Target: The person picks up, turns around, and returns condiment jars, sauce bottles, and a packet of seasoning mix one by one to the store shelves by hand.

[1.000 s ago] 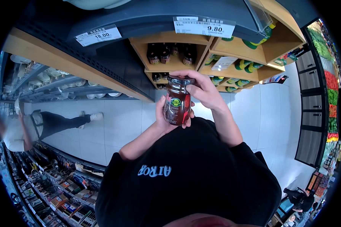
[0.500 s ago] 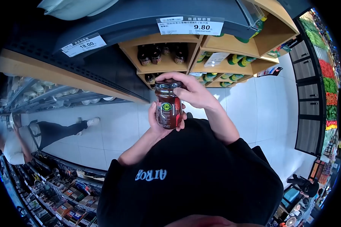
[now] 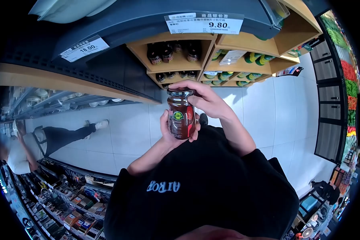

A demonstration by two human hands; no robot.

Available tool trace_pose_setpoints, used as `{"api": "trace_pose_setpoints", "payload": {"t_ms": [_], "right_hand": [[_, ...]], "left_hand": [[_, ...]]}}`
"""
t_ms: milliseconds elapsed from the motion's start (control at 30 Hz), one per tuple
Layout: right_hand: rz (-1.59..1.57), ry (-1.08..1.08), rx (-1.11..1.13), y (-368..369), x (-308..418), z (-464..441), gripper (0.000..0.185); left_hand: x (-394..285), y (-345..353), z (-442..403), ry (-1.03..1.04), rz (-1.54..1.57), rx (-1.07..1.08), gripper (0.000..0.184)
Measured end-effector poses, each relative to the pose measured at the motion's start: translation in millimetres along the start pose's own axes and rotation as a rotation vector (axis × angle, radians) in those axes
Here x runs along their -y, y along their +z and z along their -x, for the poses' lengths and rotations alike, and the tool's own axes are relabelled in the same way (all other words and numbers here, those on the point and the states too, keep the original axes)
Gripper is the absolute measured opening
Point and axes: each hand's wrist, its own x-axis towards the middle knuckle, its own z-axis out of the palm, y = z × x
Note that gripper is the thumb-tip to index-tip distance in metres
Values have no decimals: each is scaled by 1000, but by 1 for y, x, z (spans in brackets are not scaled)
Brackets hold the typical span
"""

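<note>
A glass jar [image 3: 181, 120] with dark reddish-brown contents, a dark lid and a green round emblem on its label is upright in front of my chest. My left hand [image 3: 167, 128] is wrapped round the lower part of the jar, its thumb on the left side and fingertips showing on the right. My right hand [image 3: 204, 99] grips the dark lid [image 3: 181, 92] from above, with the fingers over its top and the thumb at the jar's neck.
A dark shelf edge [image 3: 140, 24] with price tags [image 3: 204, 24] crosses the top. Wooden shelves [image 3: 176, 69] hold bottles. At left, a person [image 3: 22, 154] stands beside racks. Vegetable shelves [image 3: 350, 92] line the right; another person [image 3: 328, 192] is at lower right.
The view has shifted slightly. The jar and both my hands sit a little lower and further left in the picture than a second ago; the grip looks the same.
</note>
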Motion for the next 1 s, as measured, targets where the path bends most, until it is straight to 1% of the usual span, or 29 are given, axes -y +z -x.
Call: {"api": "trace_pose_setpoints", "payload": {"t_ms": [67, 167, 267, 367, 467, 600, 700, 733, 800, 833, 867, 900, 933, 967, 1000], "right_hand": [[-26, 2, 4, 1, -1, 2, 48], [-30, -12, -15, 1, 5, 4, 48], [4, -37, 2, -2, 5, 7, 47], [9, -66, -26, -2, 3, 11, 47], [-5, -48, -32, -3, 6, 17, 50], [3, -12, -26, -7, 10, 18, 55], [64, -131, -45, -9, 2, 19, 54], [26, -177, -26, -11, -1, 20, 54], [-164, -109, -87, -4, 1, 23, 56], [-260, -74, -117, -1, 2, 24, 57], [-251, -99, -84, -3, -5, 24, 52], [-272, -71, -69, -2, -6, 24, 49], [-292, -43, -55, -1, -6, 25, 46], [-314, -14, -42, 1, -7, 26, 44], [-240, -35, -97, 6, -11, 24, 47]], "left_hand": [[2, 1, 2, 9, 16, -24, 88], [0, 0, -1, -9, -37, 38, 87], [3, 8, -2, 34, -36, 31, 87], [6, 3, -1, 31, -125, 82, 85], [7, 8, -1, 25, -224, -4, 89], [9, 5, -2, 13, -215, 38, 90], [9, 9, -2, 35, -218, 88, 90], [10, 10, -1, 50, -239, 91, 90], [10, 11, 1, 92, -268, 121, 90], [10, 11, 1, 121, -258, 122, 86], [9, 13, 1, 152, -247, 123, 83], [8, 15, 2, 184, -236, 123, 80], [8, 17, 1, 205, -304, 40, 81], [8, 19, 3, 208, -283, 21, 73], [9, 18, 3, 207, -327, 7, 69]]}}
